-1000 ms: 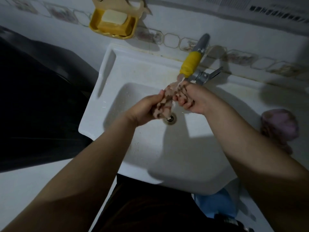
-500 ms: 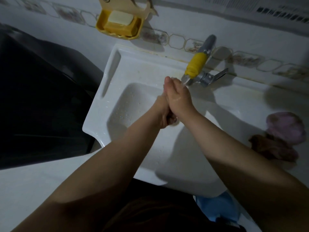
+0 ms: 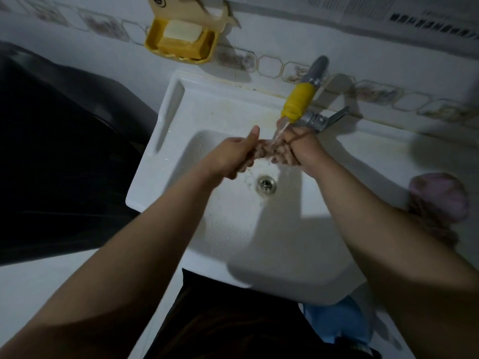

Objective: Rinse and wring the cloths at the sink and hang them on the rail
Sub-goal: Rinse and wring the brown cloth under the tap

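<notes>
Left hand (image 3: 233,156) and right hand (image 3: 302,149) both grip the cloth (image 3: 269,152) under the tap (image 3: 298,102); counter-twist firmly over the drain (image 3: 266,184).

Just one view here, head-mounted, looking steeply down and a bit forward over the sink (image 3: 166,151). It sits close above the basin, forearms running in from the bottom corners, tiled wall (image 3: 285,29) along the top edge, sink's near edge low in frame.

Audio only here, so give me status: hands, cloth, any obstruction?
Left hand and right hand both grip the twisted cloth under the running tap. Over the sink. Nothing obstructing.
</notes>
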